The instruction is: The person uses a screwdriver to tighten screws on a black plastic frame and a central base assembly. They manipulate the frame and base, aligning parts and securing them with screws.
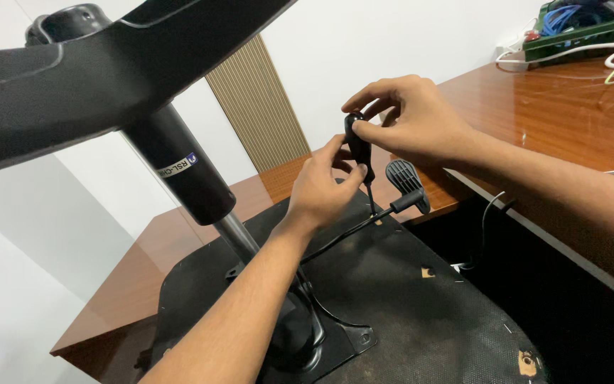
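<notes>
Seen from the head camera, an office chair is lying upturned on a brown wooden desk (548, 107), its black seat underside (406, 299) facing up and its gas-lift column (190, 174) rising to the star base (72, 78). The right hand (413, 117) is pinching the top of a small black lever handle (358, 146), while the left hand (321, 188) is gripping its lower end, above the seat. A second ribbed paddle lever (406, 181) is sitting just beside them, possibly on a thin rod.

1 head camera looks down, close, over an upturned chair base (421, 313) beside a desk (556, 121).
</notes>
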